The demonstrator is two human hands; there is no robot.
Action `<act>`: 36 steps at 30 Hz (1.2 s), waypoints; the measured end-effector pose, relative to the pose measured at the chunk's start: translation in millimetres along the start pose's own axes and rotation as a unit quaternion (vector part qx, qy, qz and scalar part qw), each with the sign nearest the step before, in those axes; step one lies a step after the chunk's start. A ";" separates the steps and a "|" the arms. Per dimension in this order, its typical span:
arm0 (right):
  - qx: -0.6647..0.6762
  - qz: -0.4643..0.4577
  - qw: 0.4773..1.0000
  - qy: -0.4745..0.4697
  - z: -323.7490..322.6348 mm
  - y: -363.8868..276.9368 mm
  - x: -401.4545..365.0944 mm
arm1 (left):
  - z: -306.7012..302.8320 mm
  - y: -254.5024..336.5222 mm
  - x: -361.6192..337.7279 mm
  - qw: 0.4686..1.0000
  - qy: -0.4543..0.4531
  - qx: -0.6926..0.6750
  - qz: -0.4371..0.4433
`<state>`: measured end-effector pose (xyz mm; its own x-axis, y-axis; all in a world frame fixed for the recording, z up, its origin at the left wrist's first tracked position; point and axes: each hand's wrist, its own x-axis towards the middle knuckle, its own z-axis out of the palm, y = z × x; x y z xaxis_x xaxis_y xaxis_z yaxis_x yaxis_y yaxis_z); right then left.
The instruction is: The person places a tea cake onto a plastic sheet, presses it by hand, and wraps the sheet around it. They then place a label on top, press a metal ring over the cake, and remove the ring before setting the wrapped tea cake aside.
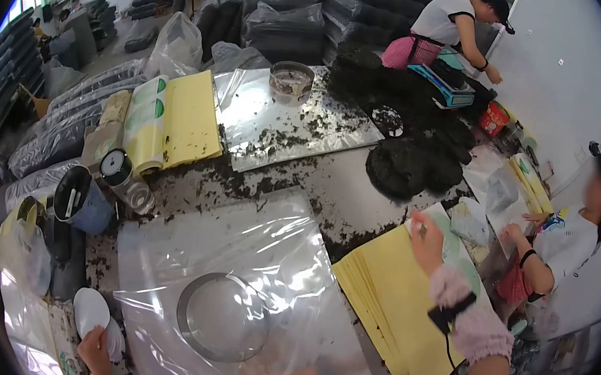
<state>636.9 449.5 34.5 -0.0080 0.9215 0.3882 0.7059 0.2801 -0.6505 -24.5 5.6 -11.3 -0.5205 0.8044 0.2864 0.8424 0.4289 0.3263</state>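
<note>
My left hand [96, 353] is at the lower left, its fingers closed on the edge of a white round disc [91, 311]. More white discs [114, 340] lie right beside it. Over a stack of yellow sheets [385, 291] my right hand [427, 246] is raised, fingers loosely curled with a gap at the thumb and nothing visible in them. Its wrist wears a pink frilly cuff and a black strap. Between my hands a clear plastic sheet [229, 235] lies on the table, with a metal ring [187, 307] showing in its middle.
Dark loose flakes [405, 165] are heaped at the back right, near a blue scale [458, 98]. Another ring [291, 80] stands on a plastic-covered board. A blue cup [93, 213] and a clear jar [135, 196] stand left. Two people work on the right.
</note>
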 end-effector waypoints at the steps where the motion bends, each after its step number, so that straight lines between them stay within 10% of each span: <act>1: -0.044 0.019 0.997 0.058 15.6 70.3 52.2 | -9.8 15.0 4.3 1.000 -0.008 0.010 -0.021; 6: -0.043 0.393 0.911 0.117 61.3 147.9 182.7 | -31.7 61.5 14.6 0.993 -0.031 0.063 -0.097; 9: 0.220 0.279 0.915 0.191 107.7 158.7 173.6 | -27.4 47.5 5.8 0.995 -0.007 -0.006 -0.104; 12: 0.445 0.277 0.850 0.048 113.8 76.3 117.0 | -20.0 40.5 2.4 0.992 -0.013 -0.044 -0.118; 17: 0.094 0.098 0.990 0.048 147.3 26.1 56.1 | -17.2 25.8 1.3 0.996 0.007 -0.075 -0.047; 23: 0.054 0.137 0.989 0.026 126.5 14.2 61.7 | -14.3 27.2 2.4 0.988 0.003 -0.097 -0.122; 26: -0.126 0.036 0.989 0.067 121.1 1.7 56.8 | -21.0 142.4 13.8 0.978 0.145 -0.140 0.047; 29: -0.197 -0.275 0.934 -0.116 94.9 -35.1 37.7 | -7.6 230.8 11.4 0.951 0.037 -0.160 0.261; 36: -0.156 -0.229 0.924 -0.264 116.7 2.5 55.1 | 47.7 259.3 -0.1 0.933 -0.051 -0.137 0.329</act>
<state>555.6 532.3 -21.9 -0.6418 0.7520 0.1504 0.7128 0.6573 -0.2447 200.6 136.3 30.3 0.1238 0.8974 0.4236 0.9005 -0.2809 0.3320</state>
